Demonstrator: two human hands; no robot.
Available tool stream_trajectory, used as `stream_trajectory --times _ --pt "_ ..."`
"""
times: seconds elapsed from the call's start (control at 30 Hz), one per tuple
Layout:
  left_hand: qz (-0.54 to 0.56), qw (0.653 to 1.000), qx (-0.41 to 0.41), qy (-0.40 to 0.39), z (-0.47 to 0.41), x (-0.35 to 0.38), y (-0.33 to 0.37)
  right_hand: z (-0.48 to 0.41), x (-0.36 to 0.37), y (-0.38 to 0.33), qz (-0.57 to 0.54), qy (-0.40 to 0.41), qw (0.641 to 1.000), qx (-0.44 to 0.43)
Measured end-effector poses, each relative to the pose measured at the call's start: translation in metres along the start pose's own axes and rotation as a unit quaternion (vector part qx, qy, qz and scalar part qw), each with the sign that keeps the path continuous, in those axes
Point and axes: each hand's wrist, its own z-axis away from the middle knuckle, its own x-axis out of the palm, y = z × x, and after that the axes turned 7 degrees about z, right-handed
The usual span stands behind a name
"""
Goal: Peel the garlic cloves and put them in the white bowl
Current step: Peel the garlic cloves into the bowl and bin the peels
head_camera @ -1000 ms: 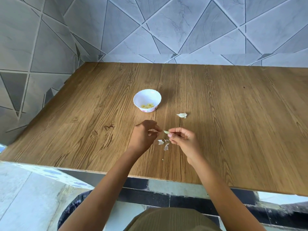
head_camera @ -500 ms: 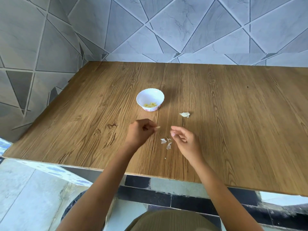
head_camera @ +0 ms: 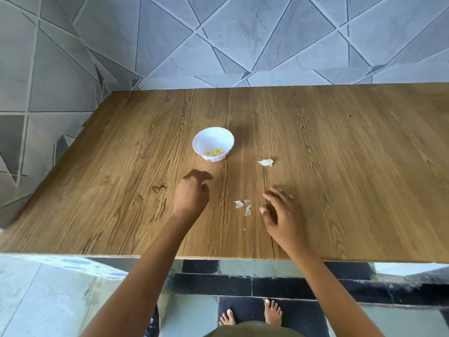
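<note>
A grey wall of slanted triangular tiles (head_camera: 243, 32) backs a brown wood-grain table top (head_camera: 340, 178).

In the head view, a small white scalloped bowl (head_camera: 205, 139) stands mid-table, within easy reach of both arms. Yellow peeled garlic cloves (head_camera: 214, 152) lie in its bottom. To its right and apart from it lies one papery unpeeled garlic clove (head_camera: 266, 162), probably waiting its turn. Nearer the table edge, scraps of white garlic skin (head_camera: 243, 206) lie between the hands, about where peeling would drop them.

The left hand (head_camera: 192, 194) hovers just short of the bowl, back to the camera and fingers curled under. Whether it pinches a clove I cannot tell. The right hand (head_camera: 283, 215) hangs low over the table, fingers spread and loose, holding nothing. It points toward the unpeeled clove, likely the next pick.
</note>
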Motion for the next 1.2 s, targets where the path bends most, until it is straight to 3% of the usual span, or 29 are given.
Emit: stream_trajectory --times 0.1,0.2,0.4,0.63,0.73,0.8,0.93,1.0,1.1,1.2 --pt "0.004 0.989 0.081 -0.121 0.010 0.015 0.020 0.000 0.002 -0.002 0.013 0.012 1.000 -0.002" --pt "-0.019 0.975 0.094 -0.198 0.017 0.032 0.033 0.001 0.002 -0.004 0.016 0.017 1.000 -0.003" --pt "-0.047 0.969 0.117 -0.214 0.021 0.042 0.049 0.005 -0.001 -0.007 -0.001 0.019 1.000 0.003" --pt "-0.100 0.971 0.121 -0.180 0.030 0.046 0.052 0.007 -0.019 -0.003 -0.259 0.022 0.965 0.043" --pt "-0.131 0.968 0.111 -0.181 0.025 0.050 0.058 0.000 -0.026 0.000 -0.427 -0.008 0.897 0.113" --pt "-0.117 0.973 0.088 -0.179 0.019 0.050 0.063 -0.007 -0.028 0.000 -0.529 -0.040 0.827 0.186" --pt "0.078 0.990 0.004 -0.120 0.010 0.033 0.065 -0.020 -0.028 -0.006 -0.709 -0.112 0.606 0.342" --pt "0.149 0.981 0.000 -0.123 0.013 0.026 0.073 -0.026 -0.032 -0.011 -0.745 -0.121 0.528 0.389" --pt "0.091 0.980 0.076 -0.162 0.021 0.030 0.092 -0.031 -0.040 -0.018 -0.766 -0.130 0.466 0.423" --pt "0.055 0.974 0.133 -0.173 0.033 0.040 0.099 -0.031 -0.041 -0.020 -0.773 -0.128 0.447 0.432"
